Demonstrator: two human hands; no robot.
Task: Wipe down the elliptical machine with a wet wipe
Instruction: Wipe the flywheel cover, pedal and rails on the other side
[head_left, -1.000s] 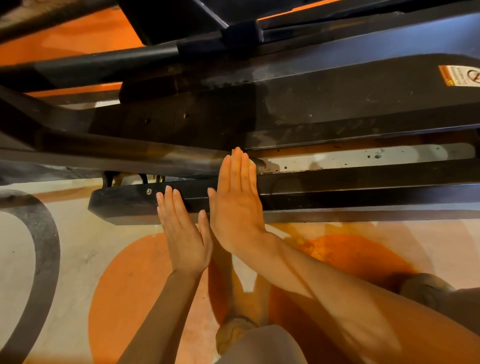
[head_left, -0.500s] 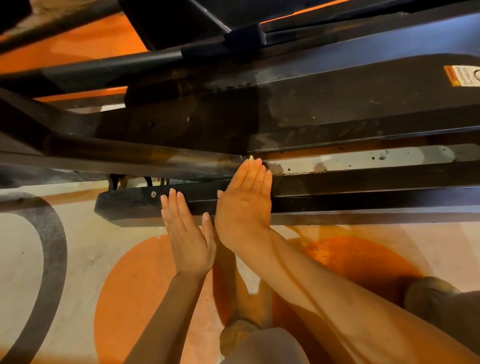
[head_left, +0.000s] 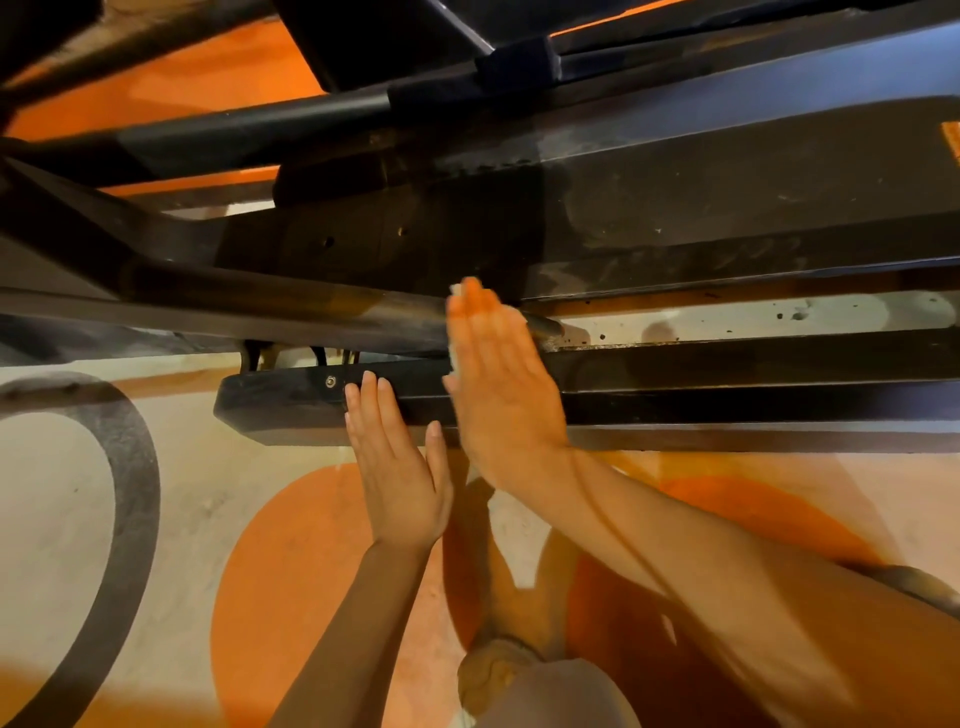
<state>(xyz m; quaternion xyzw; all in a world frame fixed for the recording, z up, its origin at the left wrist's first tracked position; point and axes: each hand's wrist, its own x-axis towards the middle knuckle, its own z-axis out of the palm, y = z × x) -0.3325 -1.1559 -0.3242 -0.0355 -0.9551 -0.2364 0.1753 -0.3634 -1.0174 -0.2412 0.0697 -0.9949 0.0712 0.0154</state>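
Wiping is under way low on the elliptical machine (head_left: 675, 218). The wet wipe (head_left: 456, 291) — only a pale edge shows — is pressed under the flat, straight-fingered right hand (head_left: 501, 384) against the dark tube (head_left: 311, 312). The left hand (head_left: 397, 462), flat and grasping nothing, rests on the base rail (head_left: 727, 395). Next, a steady sweep along the tube is probably called for — pressure kept on.

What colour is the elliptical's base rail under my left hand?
Black, seen in the head view: base rail, left hand.
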